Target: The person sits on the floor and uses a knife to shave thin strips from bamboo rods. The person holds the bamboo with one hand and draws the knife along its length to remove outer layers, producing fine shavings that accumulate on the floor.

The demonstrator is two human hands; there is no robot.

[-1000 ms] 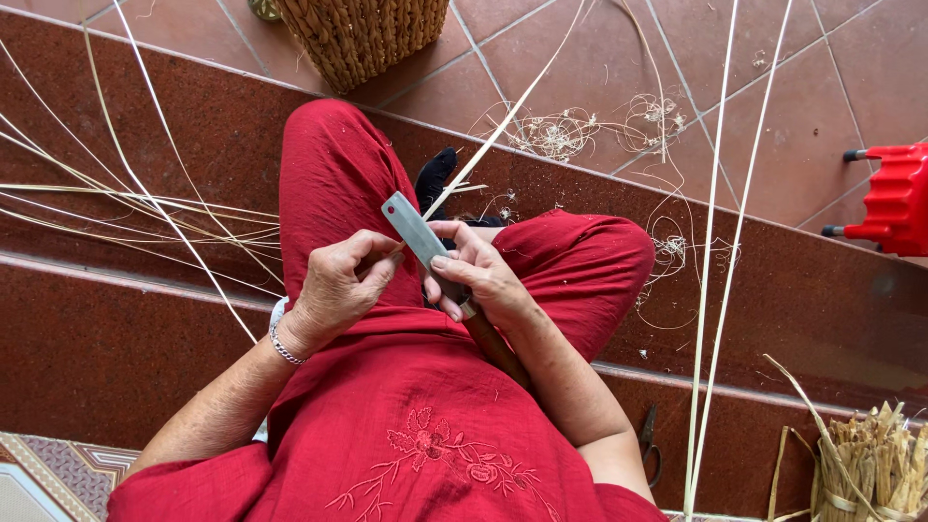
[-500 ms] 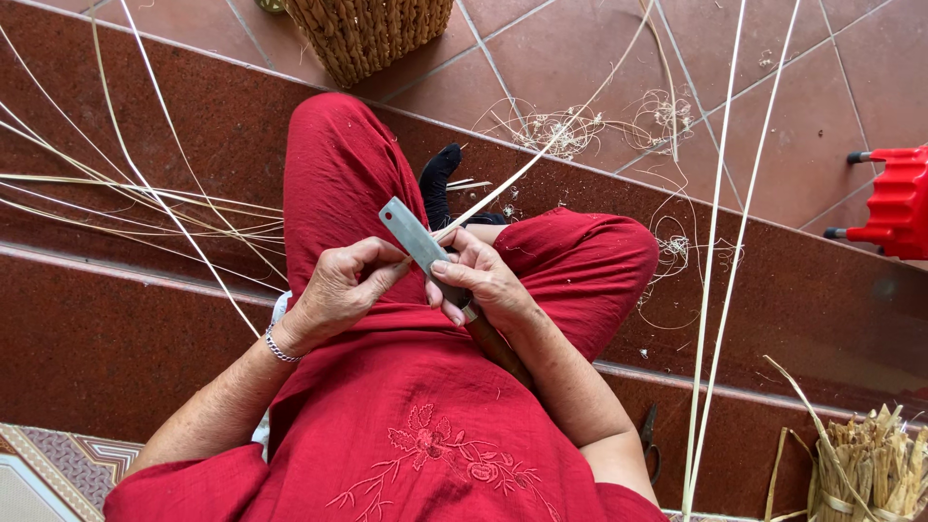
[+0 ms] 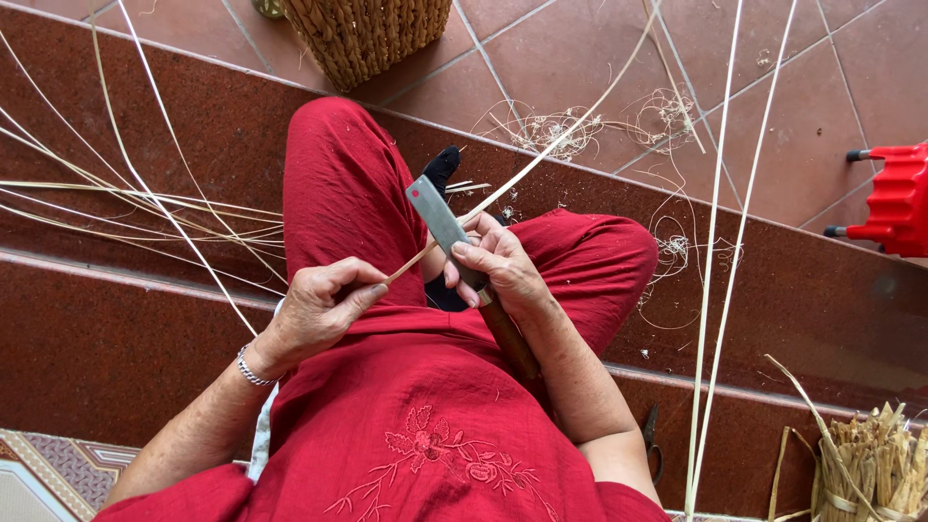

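I sit on a red stone step in red clothes. My right hand (image 3: 498, 263) grips a knife (image 3: 437, 215) with a flat grey blade and a long wooden handle that runs back under my forearm. My left hand (image 3: 324, 307) pinches the near end of a thin pale cane strip (image 3: 541, 155). The strip runs up and to the right from my fingers, passes under the blade by my right thumb, and goes on across the tiled floor.
A woven basket (image 3: 367, 34) stands on the tiles ahead. Long cane strips (image 3: 145, 208) fan out at left, two more (image 3: 720, 242) run upright at right. Curled shavings (image 3: 551, 126) litter the floor. A red plastic stool (image 3: 894, 198) and a bundle of cut stalks (image 3: 875, 464) sit right.
My left hand has slid down and left, away from the blade, drawing the strip's end with it. The knife and my right hand have barely moved.
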